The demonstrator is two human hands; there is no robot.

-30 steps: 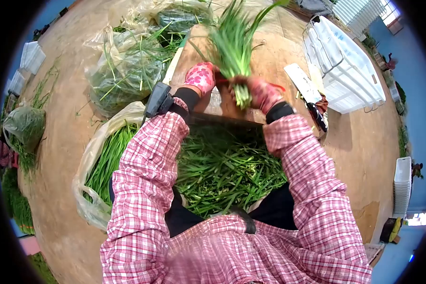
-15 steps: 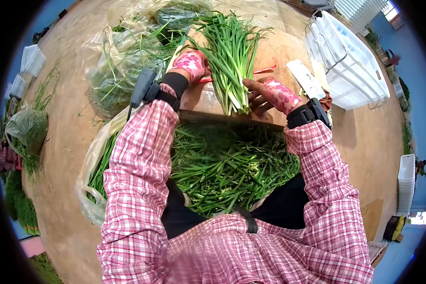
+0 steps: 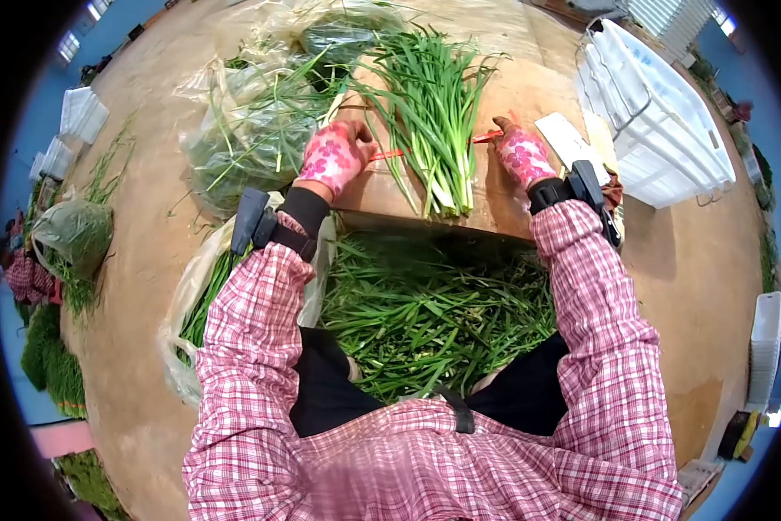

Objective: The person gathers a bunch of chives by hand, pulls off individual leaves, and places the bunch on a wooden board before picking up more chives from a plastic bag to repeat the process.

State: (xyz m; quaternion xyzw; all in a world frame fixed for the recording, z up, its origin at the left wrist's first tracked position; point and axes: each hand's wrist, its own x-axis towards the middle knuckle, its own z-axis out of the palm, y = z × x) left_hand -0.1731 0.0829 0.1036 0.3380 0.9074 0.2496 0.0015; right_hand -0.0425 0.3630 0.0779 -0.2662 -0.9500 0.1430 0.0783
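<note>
A bundle of long green stalks [image 3: 443, 130] with pale ends toward me lies on a wooden board [image 3: 516, 195]. Beneath the bundle runs a thin red tie [image 3: 392, 154], showing on both sides. My left hand [image 3: 337, 156], in a pink patterned glove with bare fingertips, pinches the tie's left end. On the right, my right hand [image 3: 522, 152], gloved alike, has its fingers closed on the other end. Neither hand touches the stalks.
Plastic bags of greens [image 3: 247, 143] stand left of the board. Loose green leaves [image 3: 434, 313] pile up below it. White crates [image 3: 660, 130] and a white strip [image 3: 569, 143] are at right. Another person [image 3: 30, 276] is at the far left.
Both hands have moved off the bundle to its sides and now hold the tie's ends. The bundle lies flat on the board. The view has shifted slightly.
</note>
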